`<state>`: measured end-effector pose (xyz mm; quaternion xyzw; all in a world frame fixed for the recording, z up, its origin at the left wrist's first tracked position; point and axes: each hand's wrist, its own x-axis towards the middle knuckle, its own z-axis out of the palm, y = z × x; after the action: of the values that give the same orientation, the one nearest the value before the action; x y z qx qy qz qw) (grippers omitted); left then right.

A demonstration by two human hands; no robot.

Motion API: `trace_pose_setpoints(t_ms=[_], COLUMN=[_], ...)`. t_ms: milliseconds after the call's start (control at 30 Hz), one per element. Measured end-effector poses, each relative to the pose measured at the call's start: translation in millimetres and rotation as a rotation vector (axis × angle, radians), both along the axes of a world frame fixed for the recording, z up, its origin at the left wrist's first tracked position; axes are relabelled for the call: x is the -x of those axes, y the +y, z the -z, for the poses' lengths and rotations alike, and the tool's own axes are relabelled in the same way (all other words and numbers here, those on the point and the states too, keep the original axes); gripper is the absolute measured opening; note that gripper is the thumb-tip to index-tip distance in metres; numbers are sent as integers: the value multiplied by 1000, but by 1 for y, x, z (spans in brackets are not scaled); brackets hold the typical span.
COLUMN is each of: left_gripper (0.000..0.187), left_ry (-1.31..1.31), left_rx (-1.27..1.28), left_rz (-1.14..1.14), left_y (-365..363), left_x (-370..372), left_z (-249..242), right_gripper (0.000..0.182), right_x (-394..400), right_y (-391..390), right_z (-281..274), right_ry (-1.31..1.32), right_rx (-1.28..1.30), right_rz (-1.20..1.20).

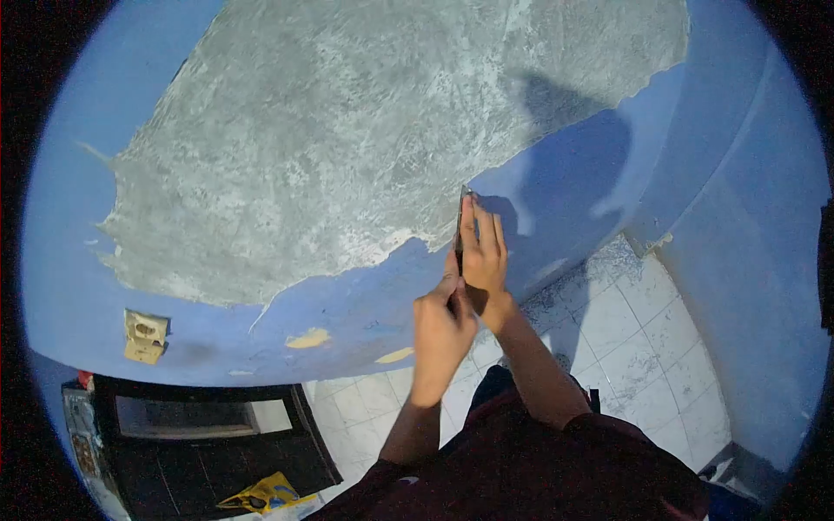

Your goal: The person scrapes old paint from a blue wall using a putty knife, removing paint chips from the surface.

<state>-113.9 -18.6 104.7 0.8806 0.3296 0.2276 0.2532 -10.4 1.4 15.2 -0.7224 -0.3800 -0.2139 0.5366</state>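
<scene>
Left hand (441,326) grips the scraper (459,227) handle; right hand (483,252) lies flat-fingered on the blade. Best keep the edge low, pushing toward 12 under the paint (556,182).

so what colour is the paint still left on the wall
Blue paint, around a scraped grey patch; head view.

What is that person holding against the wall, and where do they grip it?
A scraper: the left hand grips its handle, and the right hand presses flat on its blade.
</scene>
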Motion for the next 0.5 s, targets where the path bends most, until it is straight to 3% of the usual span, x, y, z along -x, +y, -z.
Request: trace_pose_setpoints(t_ms=[133, 267, 333, 400, 500], left_gripper=[36, 37, 38, 34, 40], left_ry=[40, -75, -21, 220, 222], left_rx=[-16, 14, 2, -89, -165], left_rz=[132, 28, 68, 141, 185], left_y=[20, 6, 11, 17, 23], left_x=[2, 2, 1, -3, -2], left_z=[-30, -4, -31, -66, -68], right_gripper=[58, 63, 64, 63, 62], right_x=[13, 5, 7, 17, 20], right_y=[0, 2, 6, 5, 5], right_z=[-24, -6, -11, -30, -34], right_ry=[178, -2, -6, 212, 279], right_rx=[26, 17, 6, -20, -44], right_rz=[20, 30, 53, 25, 3])
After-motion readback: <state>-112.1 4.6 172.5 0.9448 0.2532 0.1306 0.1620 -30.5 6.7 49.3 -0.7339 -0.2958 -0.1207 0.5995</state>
